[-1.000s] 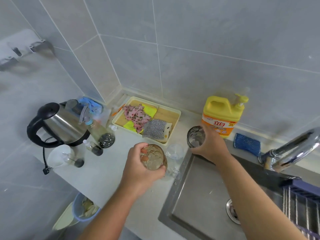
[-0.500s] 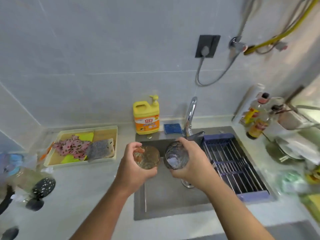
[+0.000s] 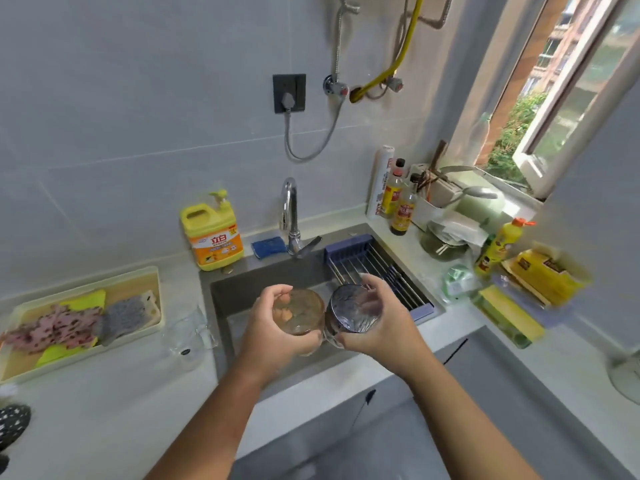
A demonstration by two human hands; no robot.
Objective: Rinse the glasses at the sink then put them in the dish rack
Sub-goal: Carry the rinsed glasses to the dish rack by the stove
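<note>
My left hand (image 3: 268, 332) grips an amber glass (image 3: 300, 313), and my right hand (image 3: 384, 327) grips a dark bluish glass (image 3: 349, 313). The two glasses touch side by side over the middle of the steel sink (image 3: 242, 296). Behind the sink stands the chrome faucet (image 3: 291, 216), with no water running. A blue-framed wire dish rack (image 3: 377, 268) spans the right part of the sink, just behind my right hand. Another clear glass (image 3: 188, 332) stands on the counter left of the sink.
A yellow detergent jug (image 3: 213, 233) and a blue sponge (image 3: 268, 245) sit behind the sink. A tray with cloths and sponges (image 3: 83, 317) lies on the left counter. Bottles (image 3: 398, 206), bowls and packets (image 3: 540, 275) crowd the right counter under the window.
I lifted both glasses off the left counter and carried them rightward over the sink; they now touch. My view swung right and up toward the faucet and window.
</note>
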